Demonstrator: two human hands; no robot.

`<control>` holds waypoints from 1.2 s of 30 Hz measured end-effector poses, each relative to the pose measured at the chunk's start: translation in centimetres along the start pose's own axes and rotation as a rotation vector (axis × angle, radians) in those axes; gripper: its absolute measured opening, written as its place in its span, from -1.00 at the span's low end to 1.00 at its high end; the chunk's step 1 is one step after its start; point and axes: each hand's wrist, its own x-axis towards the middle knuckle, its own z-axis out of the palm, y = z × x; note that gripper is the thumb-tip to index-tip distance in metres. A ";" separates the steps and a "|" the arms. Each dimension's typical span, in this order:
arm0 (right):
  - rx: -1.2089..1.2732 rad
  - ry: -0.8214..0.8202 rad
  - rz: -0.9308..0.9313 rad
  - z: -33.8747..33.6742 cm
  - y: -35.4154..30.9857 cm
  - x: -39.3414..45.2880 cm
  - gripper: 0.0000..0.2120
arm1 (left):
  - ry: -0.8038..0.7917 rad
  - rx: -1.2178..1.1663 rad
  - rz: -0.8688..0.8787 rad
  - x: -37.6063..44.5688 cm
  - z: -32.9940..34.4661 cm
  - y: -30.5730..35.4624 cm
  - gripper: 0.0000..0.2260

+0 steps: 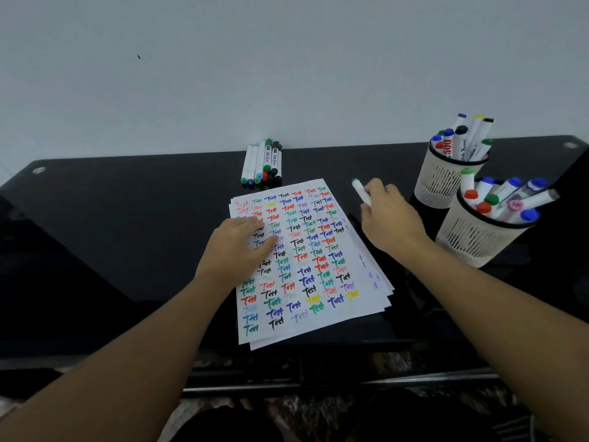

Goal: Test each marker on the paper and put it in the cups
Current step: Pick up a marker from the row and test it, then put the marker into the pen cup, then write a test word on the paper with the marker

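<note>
A stack of white paper [322,317] covered with coloured "Test" marks lies in the middle of the black table. My left hand [239,244] presses flat on its upper left part, fingers straight. My right hand [387,215] grips a white marker with a green cap [359,190], held just right of the paper's top corner, cap pointing up and left. Several loose markers [263,164] lie side by side beyond the paper. Two cream mesh cups stand at the right, the far cup [439,183] and the near cup [475,240], both holding several markers.
The black glossy table [127,234] runs up to a plain white wall [223,74] behind. Its front edge lies just below the paper. The near cup stands close to my right forearm.
</note>
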 end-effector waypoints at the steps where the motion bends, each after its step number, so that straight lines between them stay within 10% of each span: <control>1: -0.051 -0.026 0.022 0.2 0.6 -0.2 -0.79 | -0.001 -0.003 -0.002 0.0 0.0 0.0 -0.44; 11: -0.255 -0.045 -0.001 0.5 0.7 -0.5 -0.59 | 0.038 0.007 0.002 -0.1 0.0 0.0 -0.43; 18: -0.033 -0.037 -0.298 2.1 -4.4 3.2 -0.70 | -0.068 0.037 -0.099 0.5 0.1 -0.1 -0.32; 36: 0.165 -0.139 -0.268 9.4 -11.3 14.1 -0.66 | -0.058 0.032 -0.103 0.8 0.4 -0.4 -0.40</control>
